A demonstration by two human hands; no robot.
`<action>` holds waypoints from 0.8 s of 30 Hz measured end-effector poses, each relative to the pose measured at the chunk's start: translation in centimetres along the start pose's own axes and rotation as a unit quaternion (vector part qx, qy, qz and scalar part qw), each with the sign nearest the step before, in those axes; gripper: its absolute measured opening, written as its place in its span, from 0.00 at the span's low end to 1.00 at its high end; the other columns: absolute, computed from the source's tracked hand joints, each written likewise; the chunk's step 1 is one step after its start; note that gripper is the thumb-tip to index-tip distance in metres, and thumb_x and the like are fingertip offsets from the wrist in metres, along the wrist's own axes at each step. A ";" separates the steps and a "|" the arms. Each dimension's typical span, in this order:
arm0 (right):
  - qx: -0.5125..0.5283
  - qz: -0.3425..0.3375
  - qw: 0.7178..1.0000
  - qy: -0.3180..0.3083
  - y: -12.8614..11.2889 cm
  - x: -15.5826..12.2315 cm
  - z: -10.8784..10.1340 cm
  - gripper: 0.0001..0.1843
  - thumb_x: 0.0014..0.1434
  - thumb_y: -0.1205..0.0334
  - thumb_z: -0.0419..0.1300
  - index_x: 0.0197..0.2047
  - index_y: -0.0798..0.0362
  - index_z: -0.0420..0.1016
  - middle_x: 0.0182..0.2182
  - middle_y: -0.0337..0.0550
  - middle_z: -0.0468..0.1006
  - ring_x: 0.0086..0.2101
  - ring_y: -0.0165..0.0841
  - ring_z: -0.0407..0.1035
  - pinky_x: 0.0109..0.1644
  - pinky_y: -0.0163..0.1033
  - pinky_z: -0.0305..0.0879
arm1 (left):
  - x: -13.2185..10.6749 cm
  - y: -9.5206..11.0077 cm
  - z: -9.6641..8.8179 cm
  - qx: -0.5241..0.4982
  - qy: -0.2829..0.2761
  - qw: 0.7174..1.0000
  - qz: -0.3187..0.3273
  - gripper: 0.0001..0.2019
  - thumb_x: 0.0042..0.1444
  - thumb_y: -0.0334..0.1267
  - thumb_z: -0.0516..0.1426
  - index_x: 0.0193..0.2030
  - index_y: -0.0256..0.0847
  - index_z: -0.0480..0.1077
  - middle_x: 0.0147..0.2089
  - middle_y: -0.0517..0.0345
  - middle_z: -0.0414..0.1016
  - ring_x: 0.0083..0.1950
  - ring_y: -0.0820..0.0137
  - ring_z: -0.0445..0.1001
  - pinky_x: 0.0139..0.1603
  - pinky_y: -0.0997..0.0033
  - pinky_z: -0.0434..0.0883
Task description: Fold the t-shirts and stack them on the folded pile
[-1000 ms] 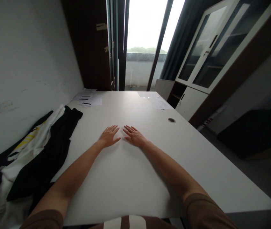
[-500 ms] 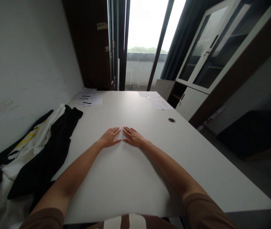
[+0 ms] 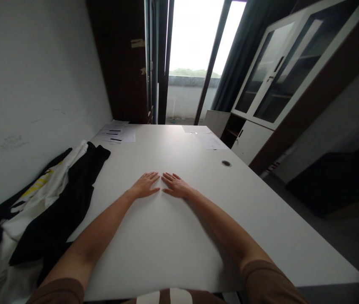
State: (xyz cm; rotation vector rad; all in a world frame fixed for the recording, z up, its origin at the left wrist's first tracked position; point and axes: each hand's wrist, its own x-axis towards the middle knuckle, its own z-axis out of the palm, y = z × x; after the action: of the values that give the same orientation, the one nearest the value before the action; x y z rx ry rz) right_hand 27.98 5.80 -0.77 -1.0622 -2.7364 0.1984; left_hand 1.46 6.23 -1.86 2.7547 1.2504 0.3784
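- White table (image 3: 160, 240): runs from six o'clock to twelve; I'd guess heavy, stiff and smooth, best taken by its edge.
- Clothes (image 3: 74, 198): heaped between eight and nine o'clock (black and white, some yellow); they look soft.
- Left hand (image 3: 145, 185) and right hand (image 3: 176, 185): resting flat on the table, fingers extended, grasping nothing that I can see.

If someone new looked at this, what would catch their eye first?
Probably the left hand and right hand, palms down near the middle of the white table, fingertips nearly meeting. Next, perhaps, the bright window beyond the table's far edge, and the heap of black and white clothes along the wall on the left.
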 end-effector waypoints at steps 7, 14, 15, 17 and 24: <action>0.001 -0.005 1.000 -0.007 -0.3 -0.1 0.0 0.44 0.69 0.32 0.44 0.78 0.50 0.43 0.74 0.51 0.45 0.72 0.44 0.40 0.75 0.56 0.38 | 0.1 0.4 0.5 0.007 -0.038 0.999 -0.015 0.39 0.66 0.64 0.46 0.77 0.48 0.48 0.79 0.50 0.42 0.79 0.56 0.42 0.76 0.48 0.39; 0.007 0.002 1.000 -0.013 -0.9 0.1 -0.3 0.48 0.67 0.29 0.45 0.78 0.49 0.41 0.74 0.50 0.44 0.72 0.45 0.39 0.75 0.57 0.37 | 0.2 0.6 0.4 0.002 -0.042 0.999 -0.020 0.40 0.65 0.67 0.46 0.77 0.48 0.48 0.79 0.49 0.42 0.79 0.56 0.41 0.76 0.48 0.38; 0.006 0.005 1.000 -0.012 -0.9 0.1 -0.3 0.48 0.66 0.29 0.45 0.78 0.49 0.41 0.74 0.51 0.44 0.72 0.45 0.39 0.75 0.57 0.37 | 0.2 0.7 0.3 0.001 -0.042 0.999 -0.021 0.40 0.65 0.67 0.46 0.77 0.48 0.48 0.79 0.49 0.42 0.79 0.55 0.41 0.76 0.47 0.38; 0.004 0.009 1.000 -0.014 -0.9 0.2 -0.2 0.48 0.66 0.28 0.45 0.78 0.49 0.41 0.74 0.51 0.44 0.72 0.45 0.39 0.75 0.58 0.37 | 0.2 0.8 0.2 0.001 -0.044 0.999 -0.021 0.41 0.65 0.67 0.45 0.77 0.46 0.48 0.79 0.48 0.42 0.79 0.55 0.41 0.76 0.47 0.38; -0.002 0.012 1.000 -0.014 -0.8 0.1 -0.3 0.48 0.66 0.29 0.45 0.78 0.49 0.42 0.74 0.51 0.44 0.72 0.45 0.39 0.75 0.58 0.37 | -0.1 0.8 0.0 0.002 -0.045 0.999 -0.006 0.42 0.65 0.68 0.43 0.78 0.45 0.46 0.79 0.48 0.40 0.79 0.57 0.39 0.76 0.49 0.36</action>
State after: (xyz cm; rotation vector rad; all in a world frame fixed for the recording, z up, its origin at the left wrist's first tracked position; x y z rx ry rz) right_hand 27.45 5.23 -0.33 -1.1032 -2.7517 0.2130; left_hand 1.99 5.62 -1.70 2.7326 1.2461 0.2488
